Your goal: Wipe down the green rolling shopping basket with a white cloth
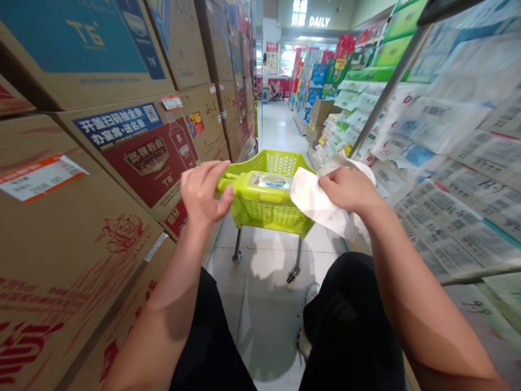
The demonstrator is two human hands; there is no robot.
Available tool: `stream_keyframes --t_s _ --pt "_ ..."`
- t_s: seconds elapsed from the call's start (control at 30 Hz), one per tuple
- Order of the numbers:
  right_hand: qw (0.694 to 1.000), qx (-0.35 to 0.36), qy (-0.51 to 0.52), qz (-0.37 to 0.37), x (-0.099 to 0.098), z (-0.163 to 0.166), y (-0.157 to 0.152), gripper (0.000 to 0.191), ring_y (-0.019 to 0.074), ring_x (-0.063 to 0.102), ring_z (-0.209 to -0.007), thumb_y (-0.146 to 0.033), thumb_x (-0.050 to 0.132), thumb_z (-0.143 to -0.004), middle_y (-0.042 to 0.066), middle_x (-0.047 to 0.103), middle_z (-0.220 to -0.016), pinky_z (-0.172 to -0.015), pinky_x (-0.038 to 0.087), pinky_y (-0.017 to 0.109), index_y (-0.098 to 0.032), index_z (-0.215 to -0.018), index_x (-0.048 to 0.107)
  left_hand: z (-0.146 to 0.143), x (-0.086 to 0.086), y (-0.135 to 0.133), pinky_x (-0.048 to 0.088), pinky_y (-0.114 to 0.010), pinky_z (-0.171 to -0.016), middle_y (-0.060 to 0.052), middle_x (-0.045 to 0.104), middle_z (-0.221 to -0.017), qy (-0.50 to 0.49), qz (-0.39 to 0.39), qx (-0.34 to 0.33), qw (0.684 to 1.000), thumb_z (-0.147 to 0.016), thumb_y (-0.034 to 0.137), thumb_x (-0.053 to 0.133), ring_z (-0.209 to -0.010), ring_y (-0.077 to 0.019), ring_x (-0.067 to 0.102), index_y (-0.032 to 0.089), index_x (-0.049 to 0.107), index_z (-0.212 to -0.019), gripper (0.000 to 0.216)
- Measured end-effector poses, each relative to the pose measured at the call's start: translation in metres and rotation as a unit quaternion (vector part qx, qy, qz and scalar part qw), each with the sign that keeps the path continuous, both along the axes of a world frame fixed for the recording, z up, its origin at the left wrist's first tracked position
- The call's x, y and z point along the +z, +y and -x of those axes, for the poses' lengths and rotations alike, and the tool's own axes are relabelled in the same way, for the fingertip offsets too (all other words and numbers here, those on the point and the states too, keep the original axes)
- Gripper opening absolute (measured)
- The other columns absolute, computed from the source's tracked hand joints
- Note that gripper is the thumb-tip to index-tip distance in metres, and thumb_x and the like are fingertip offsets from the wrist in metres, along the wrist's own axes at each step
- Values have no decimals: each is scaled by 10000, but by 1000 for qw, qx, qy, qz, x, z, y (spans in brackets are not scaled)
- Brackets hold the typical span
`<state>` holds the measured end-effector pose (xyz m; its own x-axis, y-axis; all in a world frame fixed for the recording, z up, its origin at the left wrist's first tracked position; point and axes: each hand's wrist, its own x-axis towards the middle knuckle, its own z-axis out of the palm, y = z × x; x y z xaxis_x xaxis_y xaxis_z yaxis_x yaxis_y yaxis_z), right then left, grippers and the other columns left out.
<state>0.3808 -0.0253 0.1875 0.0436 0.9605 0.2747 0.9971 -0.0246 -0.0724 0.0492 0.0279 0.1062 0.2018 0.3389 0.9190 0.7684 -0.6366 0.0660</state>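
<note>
Covering cart handle end, white cloth

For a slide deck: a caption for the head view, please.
Left hand grips the green cart; right hand holds a white cloth to it, in a store aisle.

The cart is smooth, slightly glossy lime-green plastic with perforated walls, on thin metal legs. The cloth looks white, soft and matt. On the left, boxes of matt brown cardboard; on the right, packs in shiny film. The floor tiles gleam.
</note>
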Motion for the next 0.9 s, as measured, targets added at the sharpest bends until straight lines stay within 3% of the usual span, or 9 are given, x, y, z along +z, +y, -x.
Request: stream_keyframes --t_s 0.1,0.23,0.37,0.53,0.6,0.73,0.8,0.9 --pt "1000 -13 13 -5 -1 3 -1 516 319 726 -920 -437 385 -991 153 795 -939 -702 405 354 -192 -836 812 11 -12 15 413 -519 -1014 -136 710 -1167 -62 21 29 997 -1030 602 292 -1152 -316 616 194 682 -1213 594" --pt "998 -42 23 -40 -8 11 -8 666 355 738 -975 -563 270 -1039 172 798 -990 -788 457 399 -211 -1052 835 -4 -28 25 403 -552 -1080 -162 644 -1132 -113 20 25 993 -989 678 345 -1256 -359 530 203 650 -1076 571" --pt "993 -90 25 -67 -11 34 -14 711 373 748 -963 -590 234 -1050 182 795 -970 -837 480 447 -200 -1119 824 -25 -31 20 376 -593 -1109 -163 618 -1151 -134 27 26 990 -982 686 335 -1263 -369 502 210 622 -1093 568" --pt "994 -62 21 -93 -10 59 -7 706 356 742 -983 -566 216 -1069 204 789 -1069 -876 496 448 -135 -1176 765 -43 -30 3 357 -587 -1116 -167 613 -1190 -140 60 52 987 -987 688 319 -1303 -375 477 213 623 -1119 579" --pt "995 -36 23 -90 -8 64 -2 641 354 735 -1014 -555 271 -1066 198 783 -1124 -880 500 438 -139 -1246 724 -51 -29 -2 366 -569 -1099 -172 610 -1199 -142 60 58 986 -990 694 320 -1303 -375 473 207 629 -1117 591" --pt "997 60 -1 -57 -1 69 10 565 357 712 -1070 -512 319 -1063 189 774 -1155 -940 484 456 -139 -1172 729 -64 -26 -10 366 -544 -1078 -180 613 -1200 -135 62 63 987 -993 706 320 -1284 -375 470 193 646 -1119 621" --pt "986 156 -2 -55 1 72 15 530 344 680 -1147 -490 336 -1064 169 756 -1234 -1001 459 462 -155 -1222 716 -66 -26 -12 357 -542 -1075 -186 624 -1210 -122 80 68 987 -985 720 322 -1282 -382 468 191 660 -1132 645" --pt "942 324 22 -83 2 74 21 514 324 594 -1284 -514 403 -1048 136 688 -1384 -1084 413 461 -194 -1350 669 -62 -27 -11 328 -544 -1084 -180 645 -1239 -87 103 64 989 -954 751 358 -1292 -393 469 206 672 -1202 676"
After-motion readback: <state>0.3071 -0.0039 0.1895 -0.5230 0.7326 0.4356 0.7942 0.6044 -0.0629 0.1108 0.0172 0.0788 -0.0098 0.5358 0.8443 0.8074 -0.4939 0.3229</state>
